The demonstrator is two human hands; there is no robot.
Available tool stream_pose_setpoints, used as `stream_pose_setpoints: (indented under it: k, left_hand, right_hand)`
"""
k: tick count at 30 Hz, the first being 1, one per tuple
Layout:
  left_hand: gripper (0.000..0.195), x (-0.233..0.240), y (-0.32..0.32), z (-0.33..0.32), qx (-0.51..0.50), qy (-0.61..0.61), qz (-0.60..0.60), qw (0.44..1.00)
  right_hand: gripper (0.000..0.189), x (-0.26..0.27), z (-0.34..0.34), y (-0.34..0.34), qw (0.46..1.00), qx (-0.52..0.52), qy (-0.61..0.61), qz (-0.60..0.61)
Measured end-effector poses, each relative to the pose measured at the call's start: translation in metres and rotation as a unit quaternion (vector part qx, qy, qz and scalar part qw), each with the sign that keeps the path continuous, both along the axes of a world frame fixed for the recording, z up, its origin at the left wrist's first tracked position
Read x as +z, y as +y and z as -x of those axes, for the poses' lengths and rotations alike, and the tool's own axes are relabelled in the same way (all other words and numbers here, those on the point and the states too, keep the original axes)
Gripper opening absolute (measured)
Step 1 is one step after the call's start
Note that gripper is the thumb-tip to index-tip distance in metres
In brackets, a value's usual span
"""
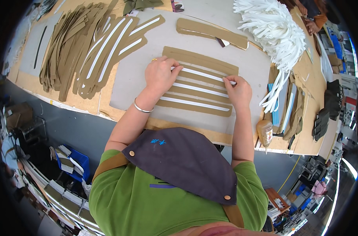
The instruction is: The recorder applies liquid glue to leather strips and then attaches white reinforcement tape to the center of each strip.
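Observation:
My left hand (pixel 161 73) pinches the left end of a white strip (pixel 201 73) between thumb and fingers. The strip's right end lies under the fingertips of my right hand (pixel 239 90). It rests along a brown fabric band (pixel 212 81). Nearer to me lie two more brown bands, each with a white strip along it (pixel 199 89), (pixel 195 103). Beyond my hands is a wider stack of plain brown bands (pixel 201 60). All lie on a grey board (pixel 134 85).
Brown bands (pixel 75 44), some with white strips, are heaped at the left. A bundle of white strips (pixel 273 32) hangs at the right, above stacked pieces (pixel 294 109) and a glue bottle (pixel 264 132). Another brown stack (pixel 211 32) lies farther back. A person's hands (pixel 310 22) show top right.

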State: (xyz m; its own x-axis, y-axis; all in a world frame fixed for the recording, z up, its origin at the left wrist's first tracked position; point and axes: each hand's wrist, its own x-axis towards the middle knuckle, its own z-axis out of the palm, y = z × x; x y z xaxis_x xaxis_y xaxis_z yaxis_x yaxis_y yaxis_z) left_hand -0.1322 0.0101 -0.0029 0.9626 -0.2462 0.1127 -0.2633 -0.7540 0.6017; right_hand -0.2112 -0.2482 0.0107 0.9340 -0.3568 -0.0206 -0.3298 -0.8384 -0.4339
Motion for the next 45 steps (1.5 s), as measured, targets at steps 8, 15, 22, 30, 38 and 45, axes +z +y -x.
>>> stream_pose_setpoints:
  k: [8,15,22,30,38,45]
  left_hand:
    - [0.014,-0.002,0.000,0.000,-0.001,-0.017,-0.002,1.000]
    - [0.013,-0.006,-0.001,0.003,0.005,-0.044,-0.004,0.999]
    - [0.013,-0.007,-0.002,0.003,0.007,-0.050,0.009,0.999]
    - [0.012,-0.004,0.000,0.003,0.007,-0.045,-0.003,0.999]
    - [0.011,-0.008,-0.001,0.002,0.005,-0.044,0.002,0.999]
    - [0.012,-0.006,0.000,0.002,0.002,-0.043,0.002,0.999]
  right_hand:
    - [0.018,-0.003,0.000,-0.001,1.000,-0.001,-0.010,0.001]
    - [0.014,-0.004,0.004,-0.003,1.000,-0.005,-0.010,0.027]
    - [0.012,-0.003,0.011,-0.019,0.999,-0.028,-0.012,-0.030]
    - [0.015,-0.009,0.011,-0.022,0.999,-0.027,-0.024,-0.009]
    - [0.012,0.000,0.009,-0.016,0.999,-0.040,0.013,-0.004]
    - [0.012,0.003,0.009,-0.013,0.998,-0.030,-0.012,0.051]
